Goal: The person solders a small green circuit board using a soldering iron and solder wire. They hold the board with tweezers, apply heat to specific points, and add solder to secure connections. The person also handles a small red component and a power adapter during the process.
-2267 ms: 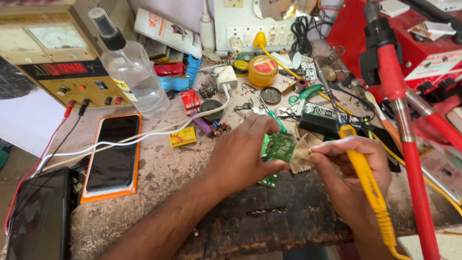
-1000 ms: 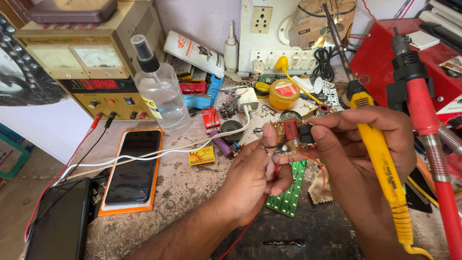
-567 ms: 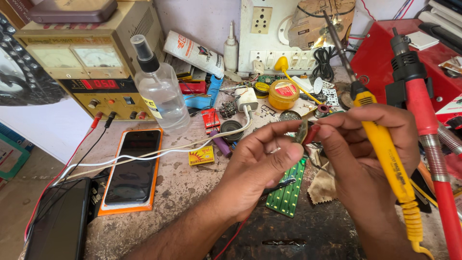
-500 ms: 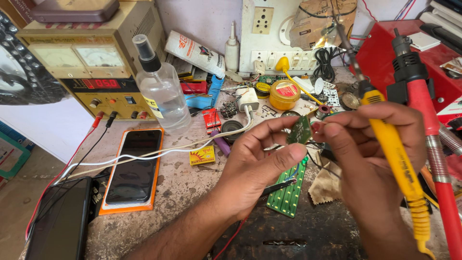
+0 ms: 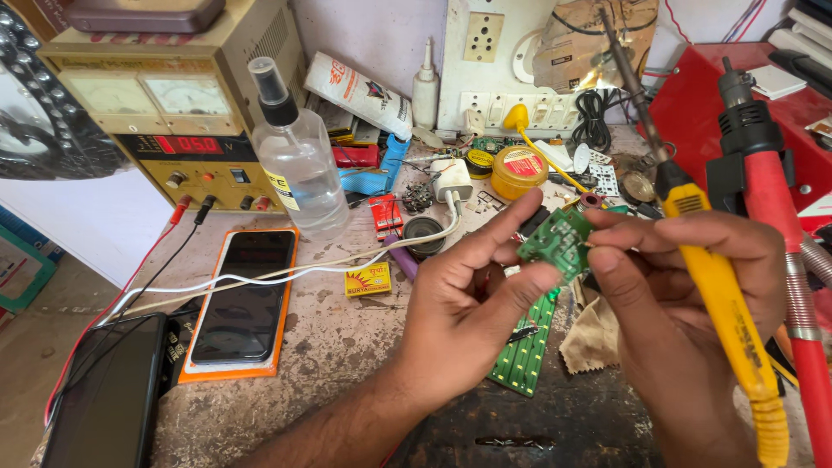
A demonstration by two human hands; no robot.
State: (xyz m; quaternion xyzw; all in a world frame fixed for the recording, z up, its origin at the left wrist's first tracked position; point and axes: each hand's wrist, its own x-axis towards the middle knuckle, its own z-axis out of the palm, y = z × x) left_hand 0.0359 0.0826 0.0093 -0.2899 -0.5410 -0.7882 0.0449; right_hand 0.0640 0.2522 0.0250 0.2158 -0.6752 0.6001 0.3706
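Note:
Both hands pinch a small green circuit board [image 5: 556, 243] held up above the bench. My left hand [image 5: 468, 303] grips its left edge between thumb and fingers. My right hand [image 5: 693, 303] touches the board's right edge with thumb and forefinger while also holding a yellow-handled soldering iron [image 5: 711, 277], whose metal tip points up and away toward the wall. A longer green circuit board [image 5: 526, 351] lies flat on the bench under my left hand.
A clear spray bottle [image 5: 295, 160], a yellow power supply [image 5: 165, 121], a phone in an orange case [image 5: 238, 299], a second dark phone [image 5: 108, 403], a yellow tin [image 5: 518, 172], a white charger [image 5: 452, 180] with cable and a red-handled tool [image 5: 780, 260] crowd the bench.
The small board was lifted off the bench and raised between both hands. My left hand shifted its grip, and the soldering iron swung more upright on the right.

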